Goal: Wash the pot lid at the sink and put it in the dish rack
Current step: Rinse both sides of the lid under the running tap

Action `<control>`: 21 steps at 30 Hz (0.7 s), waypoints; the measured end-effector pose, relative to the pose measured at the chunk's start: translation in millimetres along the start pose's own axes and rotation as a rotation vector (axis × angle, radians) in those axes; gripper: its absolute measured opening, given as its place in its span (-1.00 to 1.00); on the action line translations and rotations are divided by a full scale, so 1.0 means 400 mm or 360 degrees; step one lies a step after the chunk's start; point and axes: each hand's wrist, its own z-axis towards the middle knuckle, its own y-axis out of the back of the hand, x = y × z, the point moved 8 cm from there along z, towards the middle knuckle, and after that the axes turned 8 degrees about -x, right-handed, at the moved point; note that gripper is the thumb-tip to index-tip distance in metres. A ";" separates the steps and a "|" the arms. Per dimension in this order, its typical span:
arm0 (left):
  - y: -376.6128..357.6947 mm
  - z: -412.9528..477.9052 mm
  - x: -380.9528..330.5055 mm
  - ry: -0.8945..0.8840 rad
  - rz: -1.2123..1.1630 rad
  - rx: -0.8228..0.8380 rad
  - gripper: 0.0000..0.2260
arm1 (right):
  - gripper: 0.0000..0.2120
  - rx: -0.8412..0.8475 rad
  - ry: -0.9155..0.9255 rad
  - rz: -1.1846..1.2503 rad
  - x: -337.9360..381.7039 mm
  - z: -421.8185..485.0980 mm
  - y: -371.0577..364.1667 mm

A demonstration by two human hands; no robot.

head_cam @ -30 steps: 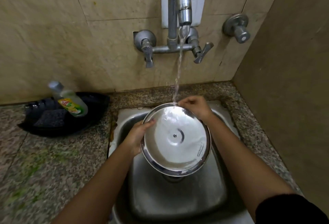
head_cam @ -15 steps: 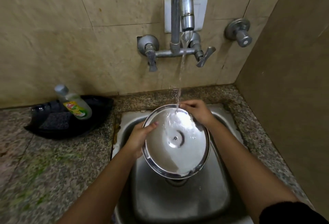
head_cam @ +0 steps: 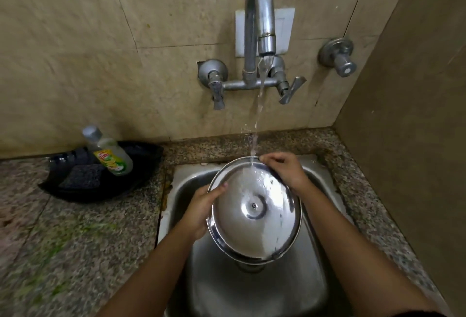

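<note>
A round steel pot lid (head_cam: 254, 211) is held tilted over the steel sink (head_cam: 312, 279), its inner side facing me. Water runs from the tap (head_cam: 262, 21) onto the lid's upper part and spreads down it. My left hand (head_cam: 201, 211) grips the lid's left rim, thumb over the edge. My right hand (head_cam: 285, 170) holds the top right rim, its fingers at the spot where the stream lands. No dish rack is in view.
A black tray (head_cam: 141, 165) on the granite counter (head_cam: 75, 253) left of the sink holds a dish soap bottle (head_cam: 108, 153) and a dark scrub pad (head_cam: 80, 178). A separate wall valve (head_cam: 339, 57) sits right of the tap. A wall rises close on the right.
The lid has tipped a little more upright and water now spreads further over its surface. Both hands keep their grip on the rim. The camera tilted up slightly.
</note>
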 end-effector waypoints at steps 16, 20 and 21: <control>-0.048 0.017 -0.058 -0.0132 0.0251 0.0071 -0.77 | -0.81 0.0569 0.0435 -0.0431 0.112 -0.006 -0.133; -0.043 0.007 -0.053 -0.0172 0.0226 0.0081 -0.80 | -0.76 0.0552 0.0267 -0.0261 0.087 0.001 -0.093; -0.030 0.006 -0.050 -0.0167 0.0202 0.0048 -0.80 | -0.76 0.0461 0.0165 -0.0134 0.068 0.009 -0.058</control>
